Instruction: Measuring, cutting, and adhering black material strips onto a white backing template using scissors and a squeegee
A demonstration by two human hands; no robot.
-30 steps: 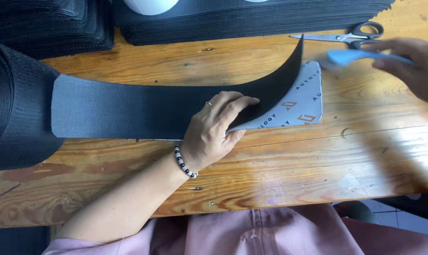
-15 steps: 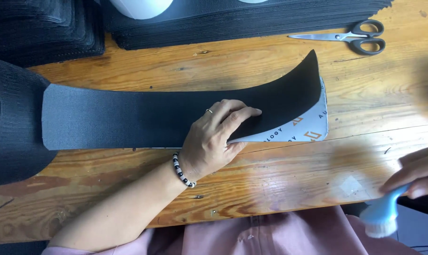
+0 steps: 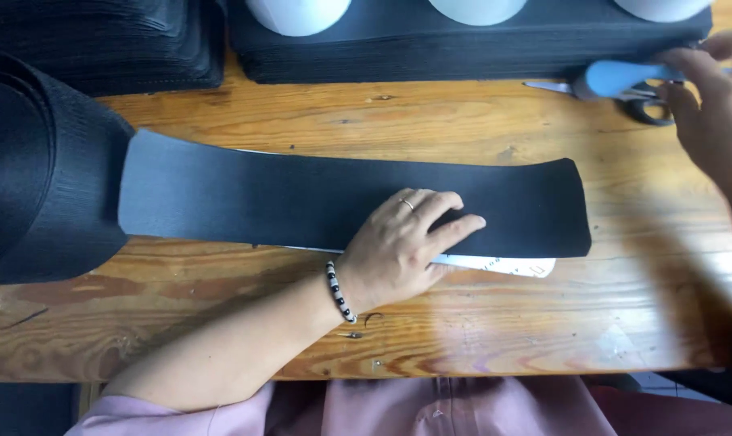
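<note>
A long black fabric strip (image 3: 301, 202) is being pressed flat across the wooden table (image 3: 543, 323) by the left hand (image 3: 402, 246), palm down with fingers spread open, gripping nothing. A white backing sheet (image 3: 495, 265) is showing under the strip's lower edge (only a sliver is visible). At the upper right, a blue-handled tool (image 3: 616, 78) is being clasped by the right hand (image 3: 713, 101), just beside the scissors (image 3: 624, 90). Black fabric stacks (image 3: 463, 48) are lying along the far edge.

Black stacked sheets (image 3: 479, 56), white domes (image 3: 297, 12) – scissors (image 3: 624, 90) – wooden table (image 3: 495, 323)
</note>
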